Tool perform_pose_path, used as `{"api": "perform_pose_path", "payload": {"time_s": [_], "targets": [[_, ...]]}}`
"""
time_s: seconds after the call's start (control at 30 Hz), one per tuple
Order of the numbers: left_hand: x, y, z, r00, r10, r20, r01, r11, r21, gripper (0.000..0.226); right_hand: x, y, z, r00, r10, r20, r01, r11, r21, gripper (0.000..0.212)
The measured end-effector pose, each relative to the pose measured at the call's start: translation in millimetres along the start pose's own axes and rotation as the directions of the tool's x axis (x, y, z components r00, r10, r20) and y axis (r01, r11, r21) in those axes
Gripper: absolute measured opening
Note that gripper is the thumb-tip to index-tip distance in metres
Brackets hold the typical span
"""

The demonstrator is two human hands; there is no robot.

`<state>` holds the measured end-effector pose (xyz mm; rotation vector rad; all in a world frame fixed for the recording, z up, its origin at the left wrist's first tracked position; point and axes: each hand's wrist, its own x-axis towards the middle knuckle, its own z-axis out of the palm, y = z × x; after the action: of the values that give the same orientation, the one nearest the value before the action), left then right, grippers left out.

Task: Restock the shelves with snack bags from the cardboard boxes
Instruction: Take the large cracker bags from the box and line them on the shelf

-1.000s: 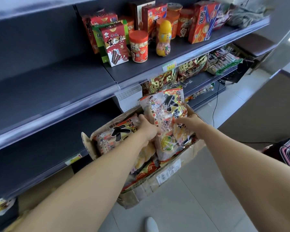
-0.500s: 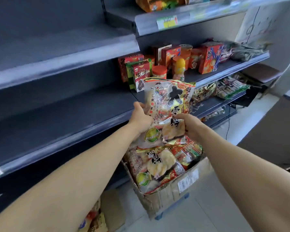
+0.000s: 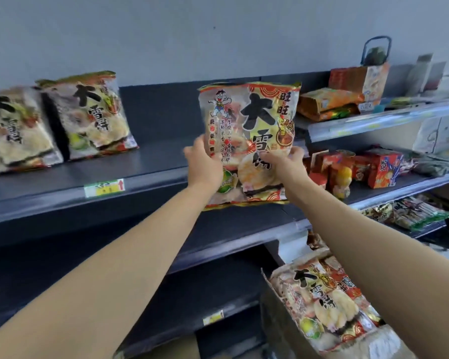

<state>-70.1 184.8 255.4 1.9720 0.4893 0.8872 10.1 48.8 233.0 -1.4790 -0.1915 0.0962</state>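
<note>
While the left hand (image 3: 205, 165) and right hand (image 3: 287, 164) clasp the snack bag (image 3: 252, 125) by its lower sides, upright between them, placing looks the step in hand; next it needs setting on the shelf (image 3: 153, 161) just beyond the knuckles.

Large rice-cracker snack bags, four counted clearly: left shelved bag (image 3: 13, 133) and second shelved bag (image 3: 94, 112) on the top shelf (image 3: 156, 159), one held bag (image 3: 249, 125), and one front boxed bag (image 3: 322, 296) (more lie behind it, too packed to count). Grips: two, left grip (image 3: 205, 167) and right grip (image 3: 287, 164), both on the held bag. Cardboard box (image 3: 272, 312): one. Price tags on the left bay's edges: two, upper tag (image 3: 104, 187) and lower tag (image 3: 213, 317). Red cartons at right: blurred, not countable.
</note>
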Motion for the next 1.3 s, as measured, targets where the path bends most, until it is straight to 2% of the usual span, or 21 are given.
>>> {"api": "perform_pose_path", "payload": {"time_s": [0.27,0.47,0.6,0.73,0.87,0.97,1.1,1.3], "targets": [[72.6,-28.2,-107.8,0.986,-0.052,-0.158,0.05,0.999,-0.015,0.053,18.0,-42.0,130.3,0.976,-0.146,0.163,0.166,0.979,-0.121,0.095],[121.8,-54.0,-137.7,0.971,-0.067,-0.23,0.07,0.998,0.006,0.048,46.2,-50.5,193.8,0.956,-0.172,0.236,0.225,0.949,-0.222,0.087],[167.2,-68.8,-135.8,0.966,-0.132,-0.223,0.13,0.991,-0.025,0.051,98.9,-47.3,224.8,0.948,-0.151,0.281,0.23,0.935,-0.272,0.077],[214.7,-84.5,-121.0,0.961,-0.176,-0.213,0.171,0.984,-0.041,0.064,153.9,-43.4,245.2,0.935,-0.11,0.337,0.231,0.91,-0.343,0.066],[258.0,-109.1,-99.6,0.959,-0.209,-0.192,0.214,0.977,0.004,0.059,202.5,-28.7,260.9,0.921,-0.06,0.386,0.227,0.886,-0.404,0.052],[283.5,-123.9,-86.7,0.96,-0.217,-0.179,0.229,0.972,0.048,0.059,229.9,-14.5,272.1,0.914,-0.034,0.404,0.228,0.867,-0.444,0.055],[312.8,-140.3,-76.8,0.959,-0.21,-0.192,0.231,0.969,0.09,0.071,256.0,-4.0,283.5,0.917,-0.017,0.398,0.229,0.84,-0.492,0.062],[327.7,-135.3,-55.5,0.966,-0.193,-0.171,0.206,0.976,0.066,0.067,285.9,-0.3,285.6,0.939,-0.055,0.339,0.223,0.849,-0.48,0.059]]}}
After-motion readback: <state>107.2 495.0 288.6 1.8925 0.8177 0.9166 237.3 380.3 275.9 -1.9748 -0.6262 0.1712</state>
